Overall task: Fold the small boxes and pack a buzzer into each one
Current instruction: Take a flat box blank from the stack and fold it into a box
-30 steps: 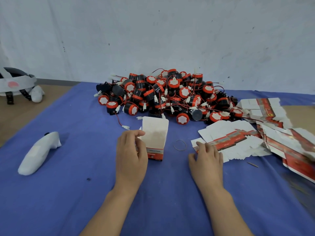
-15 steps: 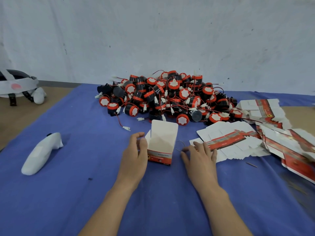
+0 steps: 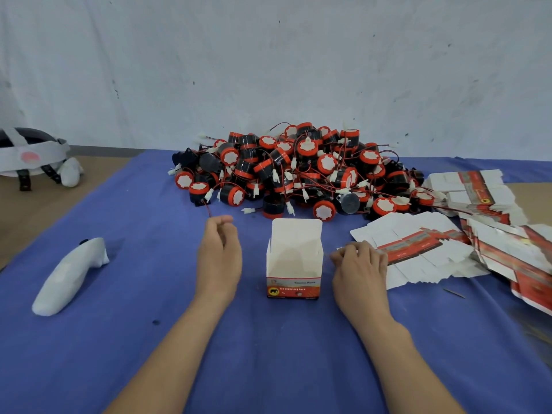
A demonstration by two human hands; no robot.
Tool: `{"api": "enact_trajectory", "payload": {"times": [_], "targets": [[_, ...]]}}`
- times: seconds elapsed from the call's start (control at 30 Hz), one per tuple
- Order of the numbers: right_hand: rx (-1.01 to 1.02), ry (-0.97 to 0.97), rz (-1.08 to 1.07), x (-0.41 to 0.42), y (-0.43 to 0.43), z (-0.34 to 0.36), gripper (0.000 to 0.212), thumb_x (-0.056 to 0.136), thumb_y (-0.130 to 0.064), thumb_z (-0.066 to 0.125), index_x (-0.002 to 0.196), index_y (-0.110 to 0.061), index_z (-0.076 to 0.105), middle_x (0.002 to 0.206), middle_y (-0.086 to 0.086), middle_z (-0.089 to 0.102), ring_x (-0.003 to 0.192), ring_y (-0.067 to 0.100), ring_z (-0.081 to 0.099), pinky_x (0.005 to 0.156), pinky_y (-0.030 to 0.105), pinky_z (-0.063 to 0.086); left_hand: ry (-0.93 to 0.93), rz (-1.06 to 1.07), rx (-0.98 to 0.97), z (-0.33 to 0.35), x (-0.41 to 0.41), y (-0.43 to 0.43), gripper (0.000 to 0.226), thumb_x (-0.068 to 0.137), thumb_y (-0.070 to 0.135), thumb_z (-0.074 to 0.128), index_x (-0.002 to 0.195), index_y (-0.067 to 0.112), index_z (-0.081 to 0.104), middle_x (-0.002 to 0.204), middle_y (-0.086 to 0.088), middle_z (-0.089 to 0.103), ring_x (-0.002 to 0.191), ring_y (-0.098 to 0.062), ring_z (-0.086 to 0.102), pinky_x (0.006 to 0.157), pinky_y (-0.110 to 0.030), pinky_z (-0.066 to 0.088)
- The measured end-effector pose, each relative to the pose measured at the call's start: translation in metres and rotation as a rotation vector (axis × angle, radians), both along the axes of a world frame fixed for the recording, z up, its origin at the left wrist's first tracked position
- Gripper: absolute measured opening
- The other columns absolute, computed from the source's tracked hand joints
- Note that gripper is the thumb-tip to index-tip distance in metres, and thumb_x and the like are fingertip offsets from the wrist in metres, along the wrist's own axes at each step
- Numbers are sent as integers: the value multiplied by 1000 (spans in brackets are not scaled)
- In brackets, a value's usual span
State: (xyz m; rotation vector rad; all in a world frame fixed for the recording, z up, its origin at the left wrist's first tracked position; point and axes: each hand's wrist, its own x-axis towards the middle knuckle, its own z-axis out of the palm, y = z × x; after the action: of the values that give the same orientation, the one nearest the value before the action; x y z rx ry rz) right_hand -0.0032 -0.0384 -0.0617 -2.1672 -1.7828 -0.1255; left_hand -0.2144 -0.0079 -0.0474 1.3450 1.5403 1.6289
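One folded box [image 3: 294,258] stands upright on the blue surface [image 3: 268,354], its top flap raised at the back and its mouth open and empty. The buzzer pile [image 3: 298,171] lies at 12 o'clock from it, and the flat blanks [image 3: 418,252] fan out at 2 to 3 o'clock.

The left hand [image 3: 219,255] is at the box's 9 o'clock, apart from it, with its fingertips curled at the loose end of a red lead [image 3: 208,208] that trails from the pile. Whether its grip has closed on that lead cannot be told from this angle. The right hand [image 3: 360,270] rests at 3 o'clock with loosely curled fingers touching the near edge of the blanks. Nothing is visible in its grip.

The main risk is the tangle. The leads cross all through the pile, so a pull on one would probably drag neighbouring buzzers along or roll them off the heap. Neither hand steadies the box, which looks light, so a dragged buzzer or a careless drop could tip it or fold the flap in.
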Motion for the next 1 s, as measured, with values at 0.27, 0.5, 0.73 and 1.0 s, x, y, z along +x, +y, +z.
{"api": "enact_trajectory", "payload": {"times": [0.27, 0.5, 0.73, 1.0], "targets": [[128, 150, -98, 8, 8, -2, 32, 108, -29, 34, 122, -17, 60, 136, 6, 53, 128, 28, 43, 113, 42, 26, 442, -92, -150, 27, -24, 103, 31, 104, 15, 39, 129, 13, 57, 73, 1, 52, 58, -19, 48, 52, -31, 53], [214, 326, -84, 9, 12, -2, 35, 102, -17, 43, 136, -18, 51, 142, 5, 52, 136, 25, 39, 118, 44, 23, 771, -186, -350, 19, -33, 162, 40, 106, 22, 42, 143, 15, 52, 134, -20, 59, 109, -38, 59, 92, -40, 46], [334, 429, -69, 8, 12, -2, 33, 98, -10, 49, 130, -16, 56, 135, 8, 54, 126, 29, 41, 112, 47, 31, 667, -79, -199, 14, -26, 159, 29, 104, 29, 41, 130, 25, 52, 132, -22, 45, 108, -34, 50, 93, -40, 45], [472, 485, 12, 1, 1, 1, 34, 94, -2, 53, 126, -12, 58, 129, 11, 57, 117, 31, 43, 99, 45, 41, 3, 222, 213, 42, -22, 87, 21, 103, 22, 40, 115, 29, 57, 115, 0, 61, 95, -13, 58, 81, -27, 50]]}}
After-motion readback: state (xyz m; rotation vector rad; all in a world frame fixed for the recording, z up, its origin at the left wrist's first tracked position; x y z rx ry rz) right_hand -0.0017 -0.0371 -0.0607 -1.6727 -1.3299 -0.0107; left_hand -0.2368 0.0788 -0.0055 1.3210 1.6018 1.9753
